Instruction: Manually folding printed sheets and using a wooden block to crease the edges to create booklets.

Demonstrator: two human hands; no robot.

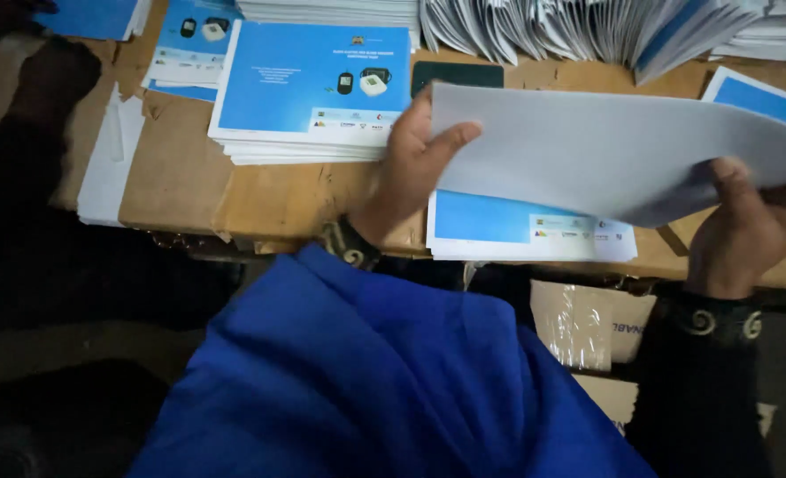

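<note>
Brown tabletop (181,177): bare cardboard-coloured surface ran across the far half of the view, with paper stacks spread over it.
Far-left stack (309,88): blue-and-white printed leaflets lay squared up, just left of the left hand and apart from it.
Left hand (415,164): it was closed on the left edge of the white sheet (605,150), thumb on the upper face, fingers hidden underneath.
White sheet: it was held up off the table, its long axis running left to right between the two hands, the near edge drooping in a curve.
Leaflet below (521,226): a blue-and-white pile lay flat on the table directly under the sheet, at the near edge, between the hands and closer to the left one.
Right hand (747,221): it pinched the sheet's right near corner, fingers curled beneath.
Far row (579,26): fanned white folded sheets stood well beyond both hands.
Blue cloth (366,381): it covered the lap, nearest of all.
</note>
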